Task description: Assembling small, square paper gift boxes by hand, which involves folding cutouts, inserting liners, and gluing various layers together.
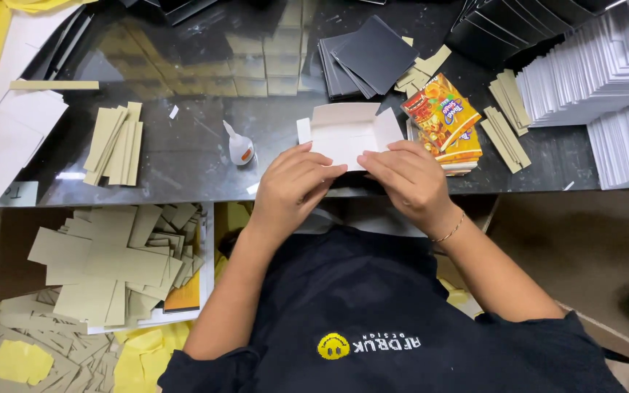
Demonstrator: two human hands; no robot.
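While both hands press down on a white card blank (345,131) at the near edge of a dark glossy table (183,156), much about the fold under them stays out of sight. The blank lies flat in the middle of the table's front edge, its flaps spread, its near edge covered by fingers. The left hand (294,182) has its fingers drawn together, tips pinching that near edge; the right hand (408,178) does the same from the other side, fingertips almost meeting the left's.

Biggest risk, judged from the layout: the white stacks of card (598,73), far right of the blank, lean in fanned rows and could slide if the table is knocked. Nearer, the pile of orange printed cartons (442,120) touches the blank's right flap, so a sideways push could shift it or drag a carton askew. The small white glue bottle (240,145), just left of the blank, stands where a moving wrist could tip it onto the glass. A crooked crease seems likely if the two hands press unevenly.

Olive card strips (116,142) lie well left of the blank; dark squares (362,58) sit behind it. Hidden: the blank's near edge and any glue on it. Table reflections blur the back, and the white stacks are cut off at the frame.
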